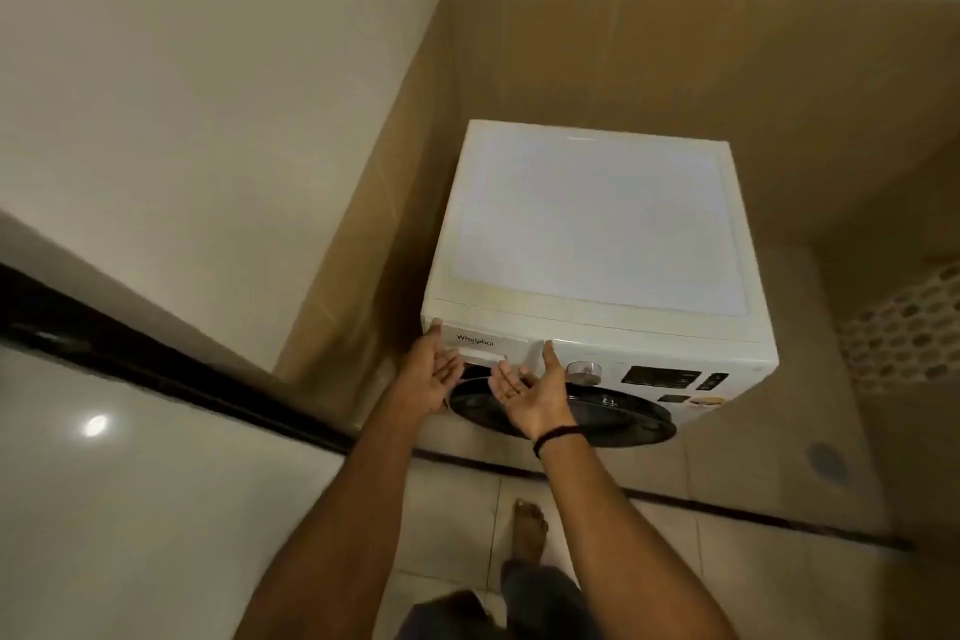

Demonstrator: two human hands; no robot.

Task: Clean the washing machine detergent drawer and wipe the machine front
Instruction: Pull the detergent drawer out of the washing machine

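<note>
— Where is the detergent drawer [483, 347] found?
— At the top left of the washing machine [597, 224] front, its long axis laid across, straight ahead of both palms
— And the grip?
— None is seen: left hand [434, 372] and right hand [524, 395] are held palm-up, fingers loosely spread, tips set at its lower lip, the left nearer the corner

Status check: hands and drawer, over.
Left hand and right hand palm-up at the detergent drawer front. Drawer looks closed. Nothing in the way.

Detergent drawer [488, 344] left of dial [584, 372], on washing machine [597, 224] front
</note>
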